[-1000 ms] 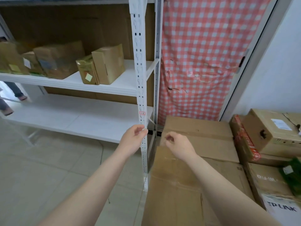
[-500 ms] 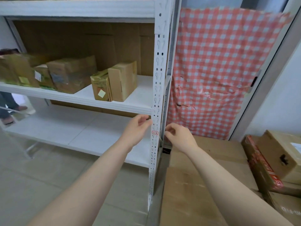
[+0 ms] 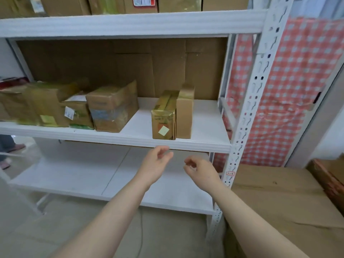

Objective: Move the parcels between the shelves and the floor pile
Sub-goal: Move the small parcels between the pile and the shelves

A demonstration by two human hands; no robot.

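Note:
Two narrow parcels stand side by side on the middle shelf (image 3: pixel 204 127): a gold-taped parcel (image 3: pixel 163 118) with a yellow sticker and a plain brown parcel (image 3: pixel 185 112) touching its right side. My left hand (image 3: pixel 155 164) and my right hand (image 3: pixel 201 170) hover just below that shelf's front edge, under the two parcels. Both hands hold nothing, fingers loosely curled. Further left on the same shelf lie a larger brown box (image 3: pixel 113 107) and several crumpled parcels (image 3: pixel 46 107).
More parcels line the top shelf (image 3: pixel 130 25). The bottom shelf (image 3: pixel 93 174) is bare white. A perforated white upright (image 3: pixel 247 112) stands right of my hands, with big flat cartons (image 3: pixel 279 198) and a red checked cloth (image 3: pixel 290 90) beyond. A person's feet (image 3: pixel 11 148) show at far left.
The view swung up and left from the floor cartons to the shelves. Both empty hands rose from beside the upright to just under the middle shelf's edge.

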